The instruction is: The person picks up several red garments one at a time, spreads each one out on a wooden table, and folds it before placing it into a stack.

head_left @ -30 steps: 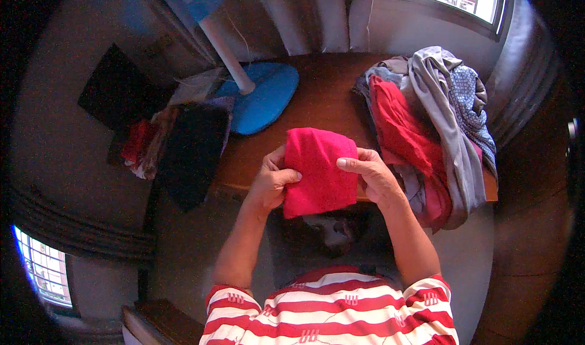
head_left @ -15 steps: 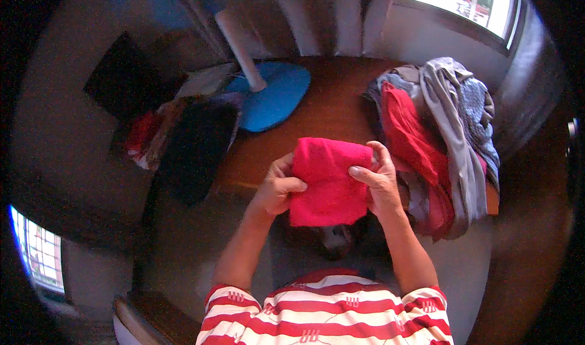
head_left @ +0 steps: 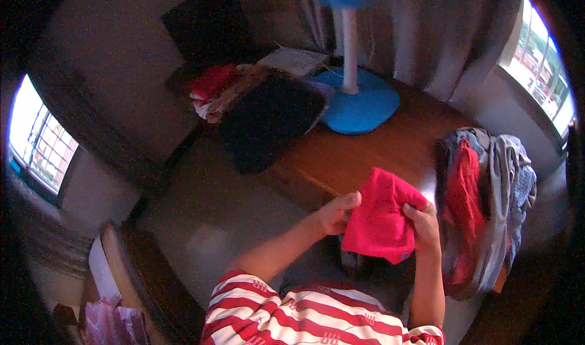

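Note:
A bright pink folded cloth [head_left: 384, 220] is held up in front of me, over the near edge of the wooden table. My left hand [head_left: 341, 213] grips its left edge with the thumb on the near face. On the opposite side, my right hand [head_left: 423, 223] pinches the upper right edge between thumb and fingers. The cloth hangs flat and slightly tilted between the hands. Whether it is a garment or a towel I cannot tell.
The brown table [head_left: 390, 147] bears a blue round stand base with a white pole [head_left: 362, 104]. Heaped clothes [head_left: 466, 190] in red and grey lie at its right end. Dark folded cloth [head_left: 271, 116] and a red bundle [head_left: 214, 82] are at the left. Pink-and-white fabric [head_left: 113, 323] lies lower left.
My view has turned left, so the table and piles now appear farther right. The pink cloth has tilted between my hands, which both still hold it.

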Demonstrator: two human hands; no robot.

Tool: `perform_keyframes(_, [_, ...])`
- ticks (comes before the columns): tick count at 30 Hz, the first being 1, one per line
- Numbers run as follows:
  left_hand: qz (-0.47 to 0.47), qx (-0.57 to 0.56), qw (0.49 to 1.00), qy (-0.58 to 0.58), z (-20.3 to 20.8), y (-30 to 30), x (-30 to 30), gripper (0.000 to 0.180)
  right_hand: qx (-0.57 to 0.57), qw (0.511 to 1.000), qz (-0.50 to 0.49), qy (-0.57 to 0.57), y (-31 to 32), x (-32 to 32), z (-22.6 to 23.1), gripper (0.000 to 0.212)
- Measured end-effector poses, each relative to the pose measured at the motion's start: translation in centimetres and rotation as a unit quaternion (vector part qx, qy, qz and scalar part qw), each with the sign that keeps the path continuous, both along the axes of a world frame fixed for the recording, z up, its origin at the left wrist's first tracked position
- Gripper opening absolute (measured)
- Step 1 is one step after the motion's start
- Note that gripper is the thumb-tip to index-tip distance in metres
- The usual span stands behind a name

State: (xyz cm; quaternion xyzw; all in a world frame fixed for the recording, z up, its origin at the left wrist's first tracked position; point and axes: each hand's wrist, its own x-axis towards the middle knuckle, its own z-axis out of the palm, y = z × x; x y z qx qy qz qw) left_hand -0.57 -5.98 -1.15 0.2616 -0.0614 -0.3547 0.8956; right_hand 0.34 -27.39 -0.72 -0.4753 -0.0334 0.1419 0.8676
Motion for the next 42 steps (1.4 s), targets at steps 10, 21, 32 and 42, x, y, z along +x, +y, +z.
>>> perform_keyframes(10, [0.314,0.093,0.944,-0.027,8.6,11.6,-0.8,0.044,-0.407,0.882,-0.058,-0.231,8.6,6.4,-3.8,0.052])
perform_keyframes(21, [0.716,0.214,0.664,-0.035,12.2,37.3,9.1,0.030,-0.728,0.526,0.105,-0.427,19.7,9.3,-5.3,0.081])
perform_keyframes(32, [0.426,0.883,-0.170,-0.098,7.9,43.7,25.4,0.053,-0.741,0.513,0.162,-0.402,19.4,9.5,-3.8,0.077])
perform_keyframes(42, [0.299,0.948,0.081,-0.081,-1.0,44.9,26.5,0.043,-0.748,0.510,0.142,-0.400,19.0,9.2,-4.7,0.079])
